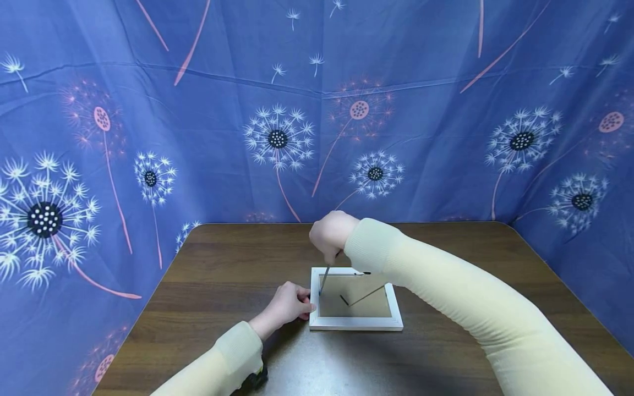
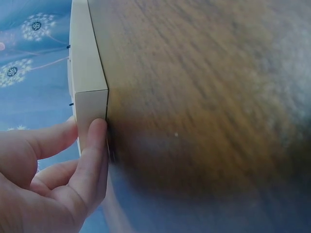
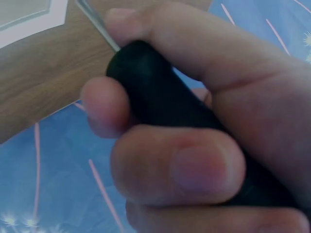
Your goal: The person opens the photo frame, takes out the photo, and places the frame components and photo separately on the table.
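Observation:
A white picture frame (image 1: 356, 325) lies flat on the table with its brown backing board (image 1: 366, 311) facing up. My left hand (image 1: 284, 303) grips its left side; in the left wrist view the thumb lies at the upper edge and a finger (image 2: 92, 155) against the side wall. In my right hand (image 1: 334, 234), above the far left part of the frame, is a screwdriver with a dark handle (image 3: 155, 92). Its thin metal shaft (image 1: 324, 279) slants down to the inner left edge of the frame. Whether the tip touches a tab cannot be made out.
The brown wooden table (image 1: 238, 253) extends around the frame. Behind it hangs a blue dandelion-patterned cloth (image 1: 223, 137). A short dark bar (image 1: 344, 300) and a thin dark line show on the backing; a small dark piece (image 1: 365, 273) lies at the far inner edge.

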A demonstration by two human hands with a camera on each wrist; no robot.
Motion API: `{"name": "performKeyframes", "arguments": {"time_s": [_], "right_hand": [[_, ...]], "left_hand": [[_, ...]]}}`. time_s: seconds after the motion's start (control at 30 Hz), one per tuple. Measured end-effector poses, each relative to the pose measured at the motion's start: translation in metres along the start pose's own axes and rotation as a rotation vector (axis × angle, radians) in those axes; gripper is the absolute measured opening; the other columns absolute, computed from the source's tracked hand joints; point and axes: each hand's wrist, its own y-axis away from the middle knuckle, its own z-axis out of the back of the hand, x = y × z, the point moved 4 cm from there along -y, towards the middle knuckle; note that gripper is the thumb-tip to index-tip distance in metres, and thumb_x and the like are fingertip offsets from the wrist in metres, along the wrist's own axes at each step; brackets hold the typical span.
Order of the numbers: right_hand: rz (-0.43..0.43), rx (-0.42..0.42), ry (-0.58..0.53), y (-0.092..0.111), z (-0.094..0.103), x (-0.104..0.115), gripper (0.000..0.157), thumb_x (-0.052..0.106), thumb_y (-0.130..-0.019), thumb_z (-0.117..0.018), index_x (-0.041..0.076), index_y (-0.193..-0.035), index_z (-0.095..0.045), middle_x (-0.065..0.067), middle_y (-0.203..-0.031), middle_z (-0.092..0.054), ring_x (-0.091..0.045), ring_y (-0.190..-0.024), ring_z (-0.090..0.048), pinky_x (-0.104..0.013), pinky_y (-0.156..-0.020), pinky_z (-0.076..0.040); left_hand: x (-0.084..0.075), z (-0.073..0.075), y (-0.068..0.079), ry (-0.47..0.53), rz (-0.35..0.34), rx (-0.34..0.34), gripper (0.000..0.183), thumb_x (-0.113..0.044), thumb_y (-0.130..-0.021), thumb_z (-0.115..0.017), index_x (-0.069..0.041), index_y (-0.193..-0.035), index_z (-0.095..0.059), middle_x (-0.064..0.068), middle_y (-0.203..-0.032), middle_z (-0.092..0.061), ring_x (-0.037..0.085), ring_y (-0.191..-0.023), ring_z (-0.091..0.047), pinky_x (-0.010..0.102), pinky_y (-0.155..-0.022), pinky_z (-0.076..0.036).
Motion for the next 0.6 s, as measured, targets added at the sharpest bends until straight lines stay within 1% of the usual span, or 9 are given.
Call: {"name": "performKeyframes", "arguments": {"time_s": [0.1,0.2,0.27,0.3,0.4,0.47,0.5,0.57,0.6], "right_hand": [[-0.001,0.011,0.079,-0.007,0.007,0.007,0.033,0.018,-0.074,-0.066,0.020,-0.051,-0.043,0.007,-0.056,-0.035,-0.010,-0.052,-0.033,-0.025,-0.044,-0.030],[-0.016,0.026,0.148,-0.013,0.013,0.014,0.024,0.027,-0.076,-0.072,0.021,-0.059,-0.057,0.008,-0.062,-0.044,-0.011,-0.060,-0.040,-0.027,-0.055,-0.043],[-0.022,0.034,0.197,-0.015,0.017,0.019,0.014,0.032,-0.076,-0.075,0.023,-0.070,-0.067,0.009,-0.069,-0.051,-0.011,-0.065,-0.043,-0.029,-0.066,-0.051],[-0.024,0.038,0.224,-0.015,0.019,0.022,0.012,0.035,-0.077,-0.074,0.024,-0.077,-0.070,0.009,-0.074,-0.054,-0.011,-0.067,-0.044,-0.030,-0.071,-0.053],[-0.013,0.004,0.286,-0.013,0.026,0.031,0.019,0.035,-0.079,-0.071,0.026,-0.096,-0.073,0.009,-0.090,-0.063,-0.010,-0.073,-0.048,-0.030,-0.081,-0.055],[-0.001,-0.034,0.296,-0.009,0.030,0.035,0.020,0.032,-0.081,-0.068,0.027,-0.100,-0.072,0.009,-0.097,-0.065,-0.009,-0.074,-0.048,-0.029,-0.082,-0.055],[0.005,-0.054,0.299,-0.007,0.032,0.037,0.018,0.030,-0.082,-0.067,0.028,-0.100,-0.071,0.009,-0.097,-0.065,-0.008,-0.074,-0.048,-0.028,-0.082,-0.055],[0.018,-0.076,0.307,-0.003,0.033,0.039,0.014,0.029,-0.082,-0.066,0.027,-0.095,-0.071,0.009,-0.089,-0.063,-0.008,-0.071,-0.045,-0.026,-0.079,-0.054],[0.019,-0.077,0.313,-0.001,0.033,0.038,0.011,0.029,-0.083,-0.065,0.027,-0.092,-0.071,0.010,-0.082,-0.059,-0.009,-0.069,-0.042,-0.025,-0.076,-0.053]], "left_hand": [[-0.001,0.001,0.000,-0.009,-0.021,0.007,0.028,0.002,-0.078,-0.071,0.007,-0.105,-0.068,0.006,-0.065,-0.065,0.019,-0.054,-0.068,0.025,-0.050,-0.057],[-0.001,0.002,0.000,-0.016,-0.024,0.015,0.027,0.003,-0.078,-0.071,0.008,-0.104,-0.068,0.009,-0.068,-0.067,0.020,-0.054,-0.068,0.027,-0.053,-0.058],[-0.002,0.002,0.000,-0.019,-0.018,0.018,0.027,0.003,-0.078,-0.071,0.009,-0.104,-0.068,0.011,-0.071,-0.068,0.020,-0.054,-0.068,0.028,-0.053,-0.058],[-0.002,0.002,0.000,-0.018,-0.014,0.020,0.028,0.003,-0.078,-0.071,0.009,-0.104,-0.068,0.011,-0.071,-0.068,0.020,-0.055,-0.068,0.028,-0.053,-0.059],[-0.002,0.002,0.000,0.008,-0.021,0.019,0.029,0.005,-0.077,-0.071,0.009,-0.106,-0.067,0.013,-0.072,-0.068,0.022,-0.055,-0.068,0.029,-0.053,-0.059],[-0.003,0.003,0.000,0.028,-0.030,0.013,0.029,0.006,-0.077,-0.070,0.010,-0.106,-0.067,0.013,-0.071,-0.068,0.023,-0.055,-0.068,0.030,-0.053,-0.059],[-0.003,0.003,0.000,0.035,-0.034,0.011,0.030,0.006,-0.077,-0.069,0.010,-0.106,-0.067,0.014,-0.071,-0.068,0.023,-0.055,-0.068,0.030,-0.052,-0.059],[-0.002,0.003,0.000,0.039,-0.040,0.008,0.031,0.007,-0.077,-0.069,0.009,-0.107,-0.067,0.014,-0.071,-0.068,0.023,-0.055,-0.068,0.030,-0.052,-0.059],[-0.002,0.003,0.001,0.037,-0.042,0.009,0.031,0.006,-0.077,-0.069,0.009,-0.107,-0.067,0.014,-0.071,-0.068,0.023,-0.055,-0.068,0.030,-0.052,-0.059]]}}
